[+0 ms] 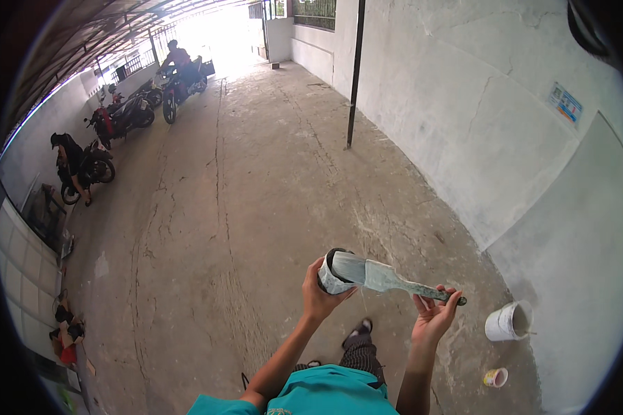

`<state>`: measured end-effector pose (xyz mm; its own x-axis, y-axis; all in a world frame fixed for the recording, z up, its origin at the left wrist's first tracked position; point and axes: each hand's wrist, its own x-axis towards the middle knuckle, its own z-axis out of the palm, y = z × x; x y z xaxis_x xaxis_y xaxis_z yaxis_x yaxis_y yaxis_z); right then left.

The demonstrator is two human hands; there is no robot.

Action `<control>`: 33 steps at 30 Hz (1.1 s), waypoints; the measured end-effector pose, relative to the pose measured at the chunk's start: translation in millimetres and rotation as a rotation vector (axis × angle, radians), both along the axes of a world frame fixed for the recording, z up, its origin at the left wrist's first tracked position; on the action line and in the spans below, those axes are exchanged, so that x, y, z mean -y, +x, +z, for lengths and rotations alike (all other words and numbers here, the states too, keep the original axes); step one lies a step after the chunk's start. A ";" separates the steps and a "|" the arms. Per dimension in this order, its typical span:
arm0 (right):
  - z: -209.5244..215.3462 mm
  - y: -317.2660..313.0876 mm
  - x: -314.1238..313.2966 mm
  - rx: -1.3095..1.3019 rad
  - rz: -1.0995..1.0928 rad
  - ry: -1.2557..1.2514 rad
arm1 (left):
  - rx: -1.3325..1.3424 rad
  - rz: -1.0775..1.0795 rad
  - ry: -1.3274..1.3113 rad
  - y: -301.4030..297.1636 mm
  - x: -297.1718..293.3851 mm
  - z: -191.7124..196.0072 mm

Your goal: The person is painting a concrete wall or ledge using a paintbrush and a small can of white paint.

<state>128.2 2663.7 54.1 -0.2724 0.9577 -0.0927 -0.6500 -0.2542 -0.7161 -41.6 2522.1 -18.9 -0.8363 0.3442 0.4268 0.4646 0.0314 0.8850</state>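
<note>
My left hand is wrapped round a small paint-smeared cup with a dark rim, held out in front of my body. Across the mouth of that cup lie the bristles of a wide paintbrush, coated in whitish paint. The far end of its handle is pinched between the thumb and fingers of my right hand. What the cup contains is hidden behind the brush. A white bucket with a thin stick in it stands on the floor to the right of my right hand.
A small yellowish tub sits near the bucket. The white wall runs along the right, with a black pole before it. Parked motorcycles line the left; a person on a motorcycle is farther back, and another person bends down.
</note>
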 end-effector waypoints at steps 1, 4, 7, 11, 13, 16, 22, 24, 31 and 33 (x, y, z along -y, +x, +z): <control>-4.7 -20.9 -18.8 -0.004 0.014 -0.014 | -0.005 0.006 -0.001 -19.6 -16.8 -4.2; -21.9 -76.3 -66.9 -0.018 0.057 -0.047 | 0.017 0.049 0.060 -71.1 -60.0 -15.7; -27.9 -143.0 -126.6 -0.055 0.093 -0.066 | -0.017 0.109 0.000 -129.2 -112.3 -11.6; -25.1 -232.1 -200.3 -0.043 0.158 -0.119 | -0.028 0.195 -0.006 -211.2 -177.6 -2.7; -19.2 -280.8 -234.6 -0.062 0.215 -0.092 | -0.019 0.195 0.019 -254.9 -207.4 2.1; -17.4 -344.9 -284.2 -0.068 0.261 -0.107 | -0.025 0.259 -0.009 -308.9 -244.6 10.9; -28.3 -483.6 -348.2 -0.080 0.316 -0.116 | -0.041 0.291 -0.023 -439.4 -305.5 -3.7; -34.4 -535.3 -362.8 -0.076 0.327 -0.114 | 0.001 0.307 0.052 -488.5 -322.2 -8.8; -36.5 -705.1 -422.2 -0.023 0.272 -0.102 | 0.014 0.283 0.035 -676.1 -391.5 -30.4; -34.1 -754.2 -440.0 -0.025 0.298 -0.120 | 0.022 0.313 0.067 -733.3 -409.8 -35.8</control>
